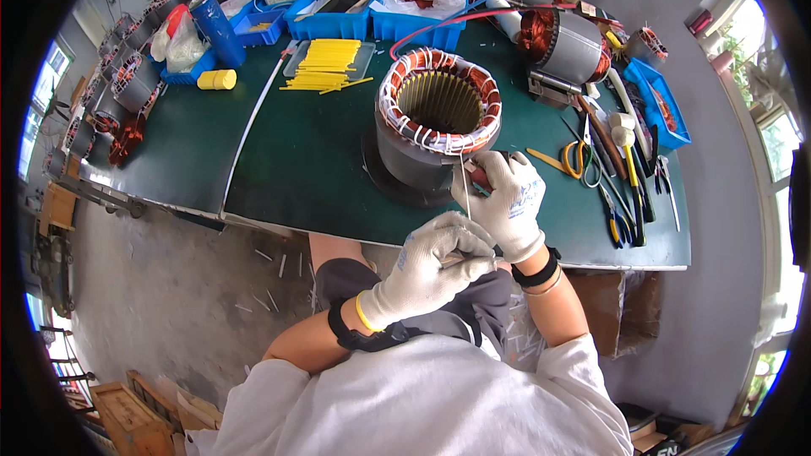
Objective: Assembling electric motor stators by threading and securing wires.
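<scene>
A grey motor stator [437,122] with copper windings bound in white lacing stands upright on the green table [304,165]. My right hand [507,198], in a white glove, rests against its near rim and grips a small red-handled tool [478,176]. A thin white cord [465,190] runs from the stator rim down toward my left hand [439,266], also gloved, which is closed on the cord's lower end just below the table edge.
A clear tray of yellow strips [328,63] lies behind the stator. Blue bins [372,17] line the back. Scissors [579,156], pliers [618,219] and a mallet [625,139] lie at right. Another stator [566,42] rests at the back right; several more stand far left.
</scene>
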{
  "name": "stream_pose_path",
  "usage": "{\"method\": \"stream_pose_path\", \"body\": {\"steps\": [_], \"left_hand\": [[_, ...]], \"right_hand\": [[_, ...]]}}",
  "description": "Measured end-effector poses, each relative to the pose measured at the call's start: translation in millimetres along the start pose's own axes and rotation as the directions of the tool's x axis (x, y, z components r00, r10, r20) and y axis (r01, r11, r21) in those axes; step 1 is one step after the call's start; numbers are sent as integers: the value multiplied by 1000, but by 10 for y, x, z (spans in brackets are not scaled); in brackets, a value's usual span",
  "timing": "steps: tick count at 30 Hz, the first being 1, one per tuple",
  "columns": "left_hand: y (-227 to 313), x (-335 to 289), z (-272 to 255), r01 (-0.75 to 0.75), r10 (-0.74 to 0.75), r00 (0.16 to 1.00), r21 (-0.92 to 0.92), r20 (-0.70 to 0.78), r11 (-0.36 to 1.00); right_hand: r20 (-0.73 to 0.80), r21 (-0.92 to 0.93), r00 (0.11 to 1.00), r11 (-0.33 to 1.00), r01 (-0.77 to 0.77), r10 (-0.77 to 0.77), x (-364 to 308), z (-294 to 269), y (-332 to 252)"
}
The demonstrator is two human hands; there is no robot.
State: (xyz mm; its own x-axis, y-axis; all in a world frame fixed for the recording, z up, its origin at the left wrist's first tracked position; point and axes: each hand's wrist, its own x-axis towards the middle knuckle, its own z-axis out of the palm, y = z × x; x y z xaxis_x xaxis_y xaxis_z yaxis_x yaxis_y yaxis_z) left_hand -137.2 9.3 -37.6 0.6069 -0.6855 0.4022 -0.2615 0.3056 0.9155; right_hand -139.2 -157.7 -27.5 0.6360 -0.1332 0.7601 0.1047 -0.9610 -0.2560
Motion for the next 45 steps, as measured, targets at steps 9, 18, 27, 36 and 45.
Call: {"method": "stream_pose_path", "body": {"steps": [9, 18, 27, 36, 45], "left_hand": [[6, 22, -147, 47, -42, 995, -47, 87, 998], [-115, -2, -39, 91, -82, 994, -144, 68, 985], [-103, 43, -78, -3, 6, 995, -29, 102, 1000], [-52, 27, -49, 46, -39, 996, -84, 86, 995], [-89, 69, -1, -73, 83, 966, -53, 244, 996]], "right_hand": [[105, 66, 993, 997, 45, -51, 75, -94, 120], [79, -8, 990, 993, 120, -119, 68, -47, 141], [73, 11, 987, 990, 140, -140, 61, -33, 102], [27, 25, 995, 995, 97, -97, 26, -14, 105], [-2, 46, 995, 994, 99, -99, 44, 33, 142]]}}
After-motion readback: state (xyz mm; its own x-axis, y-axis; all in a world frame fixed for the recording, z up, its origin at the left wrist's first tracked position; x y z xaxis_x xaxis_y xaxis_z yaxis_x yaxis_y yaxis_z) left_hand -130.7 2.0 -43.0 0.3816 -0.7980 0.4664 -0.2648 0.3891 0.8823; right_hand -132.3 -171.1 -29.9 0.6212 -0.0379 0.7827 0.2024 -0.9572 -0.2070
